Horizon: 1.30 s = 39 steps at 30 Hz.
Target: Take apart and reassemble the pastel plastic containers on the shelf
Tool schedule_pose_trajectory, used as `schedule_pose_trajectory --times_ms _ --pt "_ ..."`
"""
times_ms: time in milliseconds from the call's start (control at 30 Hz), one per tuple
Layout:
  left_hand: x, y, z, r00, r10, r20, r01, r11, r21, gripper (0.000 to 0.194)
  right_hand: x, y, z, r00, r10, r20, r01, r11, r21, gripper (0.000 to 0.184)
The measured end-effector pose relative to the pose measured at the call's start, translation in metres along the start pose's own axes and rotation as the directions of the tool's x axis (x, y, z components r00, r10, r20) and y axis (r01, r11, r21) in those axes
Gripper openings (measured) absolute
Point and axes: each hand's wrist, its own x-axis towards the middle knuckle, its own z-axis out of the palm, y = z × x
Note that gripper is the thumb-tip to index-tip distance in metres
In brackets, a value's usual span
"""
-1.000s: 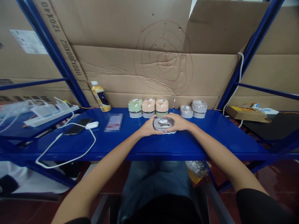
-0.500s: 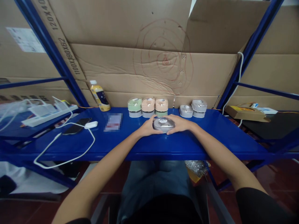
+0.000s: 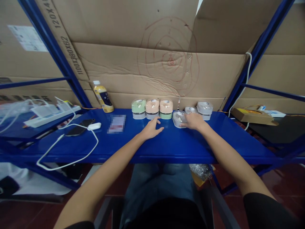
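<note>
A grey lidded box [image 3: 178, 119] is gripped at its right side by my right hand [image 3: 194, 121], just left of another grey box [image 3: 190, 110] that the hand partly hides. My left hand [image 3: 152, 128] is open above the blue table, thumb and fingers apart, with nothing in it. Behind it stand stacked boxes in a row: a green box [image 3: 138, 105] on a grey one, a peach box [image 3: 152, 105] on a grey one, and a second peach box [image 3: 166, 105] on a green one. At the right, grey boxes [image 3: 205, 108] form another stack.
A yellow drink bottle [image 3: 104, 98] stands at the back left. Nearby lie a blurred packet [image 3: 117, 124], a dark phone [image 3: 79, 127] and a white cable [image 3: 96, 144]. A power strip [image 3: 52, 116] is farther left, an open carton [image 3: 254, 116] at the right. Cardboard [image 3: 107, 63] backs the table.
The grey box held between both hands has moved right and back, now in my right hand only. My left hand has let go of it and opened.
</note>
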Motion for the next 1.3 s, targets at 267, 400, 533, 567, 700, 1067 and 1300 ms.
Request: schedule_pose_trajectory --times_ms 267,400,533,567,700,1067,1300 --pt "0.000 0.003 -0.002 1.000 -0.008 0.002 0.008 1.000 0.004 0.057 0.043 -0.014 0.014 0.990 0.038 -0.136 -0.049 0.996 -0.075 0.035" --pt "-0.001 0.005 -0.003 1.000 -0.002 -0.001 0.002 1.000 0.003 0.056 0.059 -0.038 0.004 0.932 0.126 -0.339 -0.104 0.991 0.081 0.046" --pt "-0.001 0.005 -0.003 1.000 0.001 -0.012 -0.001 1.000 0.003 0.053 0.084 -0.077 -0.001 0.923 0.204 -0.327 -0.143 0.969 0.202 0.068" --pt "-0.001 0.004 -0.003 1.000 0.002 -0.018 -0.002 1.000 -0.001 0.053 0.090 -0.085 -0.001 0.924 0.231 -0.305 -0.166 0.960 0.224 0.070" --pt "-0.001 0.003 -0.003 1.000 0.007 -0.024 -0.007 1.000 -0.007 0.053 0.106 -0.106 0.005 0.923 0.301 -0.240 -0.226 0.929 0.294 0.074" --pt "0.005 0.009 -0.007 0.979 -0.147 -0.144 0.083 0.923 -0.375 0.080 0.044 -0.034 -0.015 0.967 0.093 -0.239 0.045 0.855 0.516 0.073" --pt "0.004 0.004 -0.013 0.993 -0.063 0.095 0.107 0.807 -0.580 0.103 0.002 0.000 0.017 0.886 -0.458 -0.074 0.388 0.646 0.657 0.086"
